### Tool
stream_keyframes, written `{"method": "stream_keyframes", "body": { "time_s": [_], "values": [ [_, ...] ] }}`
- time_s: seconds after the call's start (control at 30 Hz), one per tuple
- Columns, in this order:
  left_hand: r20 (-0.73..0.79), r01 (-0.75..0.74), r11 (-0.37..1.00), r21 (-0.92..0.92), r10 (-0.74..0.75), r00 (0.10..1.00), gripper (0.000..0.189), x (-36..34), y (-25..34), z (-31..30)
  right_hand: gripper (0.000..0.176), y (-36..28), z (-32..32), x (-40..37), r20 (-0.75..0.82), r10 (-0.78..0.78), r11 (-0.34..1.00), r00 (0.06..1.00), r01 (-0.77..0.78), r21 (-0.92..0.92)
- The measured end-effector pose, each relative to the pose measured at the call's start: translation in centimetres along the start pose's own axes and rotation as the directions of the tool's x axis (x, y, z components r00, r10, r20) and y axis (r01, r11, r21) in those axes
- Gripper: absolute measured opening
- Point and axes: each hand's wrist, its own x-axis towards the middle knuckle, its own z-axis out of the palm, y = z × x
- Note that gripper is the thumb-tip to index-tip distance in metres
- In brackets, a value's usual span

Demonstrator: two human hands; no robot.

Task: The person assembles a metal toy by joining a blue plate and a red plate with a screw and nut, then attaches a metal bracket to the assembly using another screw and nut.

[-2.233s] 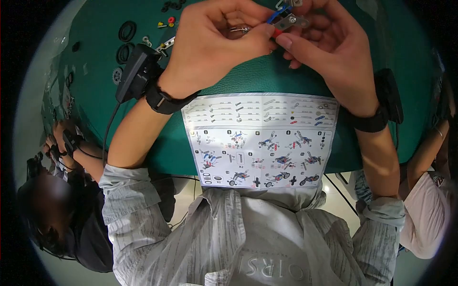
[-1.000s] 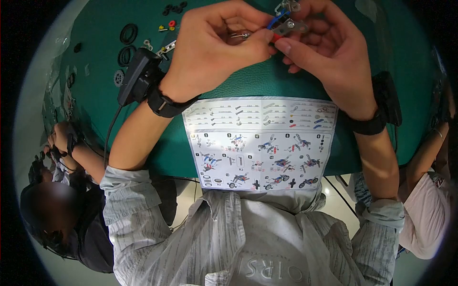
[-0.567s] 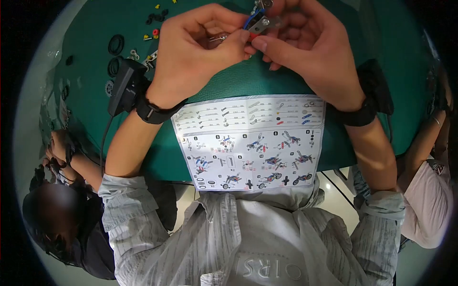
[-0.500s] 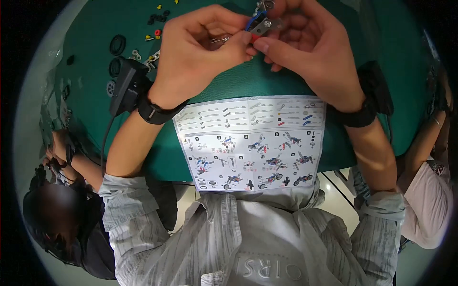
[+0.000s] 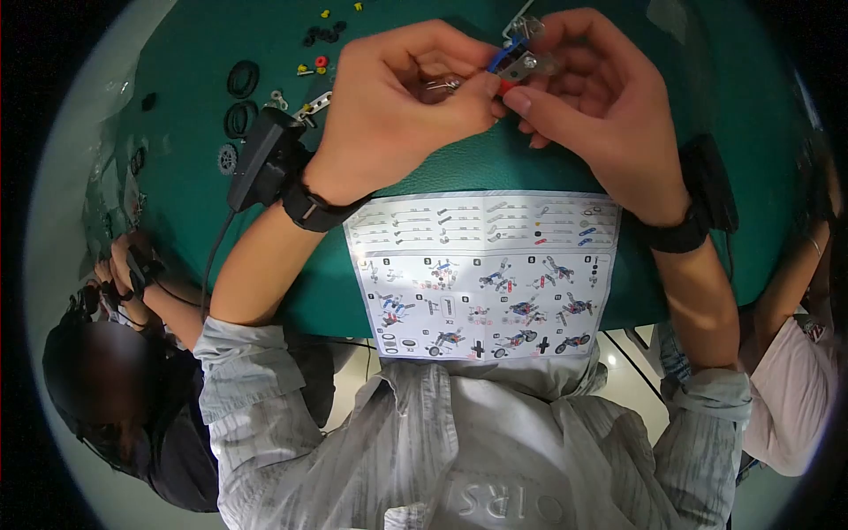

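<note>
My left hand (image 5: 402,110) is closed, with thumb and fingertips pinching the left side of a small model assembly (image 5: 517,66) of metal strips with blue and red parts. On the other side, my right hand (image 5: 609,119) grips the same assembly between thumb and fingers, some of them curled behind it. A thin silver rod (image 5: 523,12) sticks up above the assembly. Shiny metal also shows inside the curl of my left hand. Below both hands lies a printed instruction sheet (image 5: 481,265) with parts and numbered steps, reaching over the table's near edge.
Black tyre rings (image 5: 242,79), a grey gear-like wheel (image 5: 228,159), a perforated metal strip (image 5: 314,106) and small yellow, red and black parts (image 5: 325,34) lie on the green table (image 5: 424,177) at left. One person (image 5: 132,397) sits at left, another (image 5: 791,380) at right.
The view has shifted, so the table, sheet and hands sit a little lower and further right. Both hands keep hold of the assembly; the silver rod above it shows more.
</note>
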Motion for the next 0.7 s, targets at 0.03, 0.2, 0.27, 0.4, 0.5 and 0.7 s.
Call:
{"method": "stream_keyframes", "body": {
  "time_s": [0.03,0.2,0.27,0.4,0.5,0.7],
  "values": [
    [-0.001,0.001,1.0,0.0,-0.001,1.0,0.018,0.0,0.0,-0.1,0.035,-0.4,0.0,-0.1,0.009,0.012,1.0,1.0,-0.012,0.021],
    [-0.008,0.004,1.0,-0.012,-0.004,1.0,0.016,0.0,0.1,0.1,0.035,0.1,0.1,-0.2,-0.005,-0.027,0.998,1.0,0.027,-0.059],
    [-0.015,0.032,0.999,-0.025,-0.033,0.999,0.016,-0.1,0.1,0.0,0.036,0.7,0.1,-0.3,0.011,-0.104,0.982,0.995,0.104,-0.155],
    [-0.019,0.017,1.0,-0.006,-0.017,1.0,0.015,0.0,0.2,0.1,0.036,0.4,0.2,-0.3,-0.009,-0.072,0.988,0.997,0.07,-0.137],
    [-0.033,0.044,0.999,-0.028,-0.045,0.998,0.015,0.0,0.2,0.1,0.036,0.5,0.1,-0.3,-0.003,-0.08,0.989,0.997,0.079,-0.128],
    [-0.027,0.046,0.999,-0.011,-0.046,0.999,0.015,0.0,0.1,0.0,0.036,0.5,0.2,-0.4,0.0,-0.082,0.988,0.997,0.081,-0.13]
  ]
}}
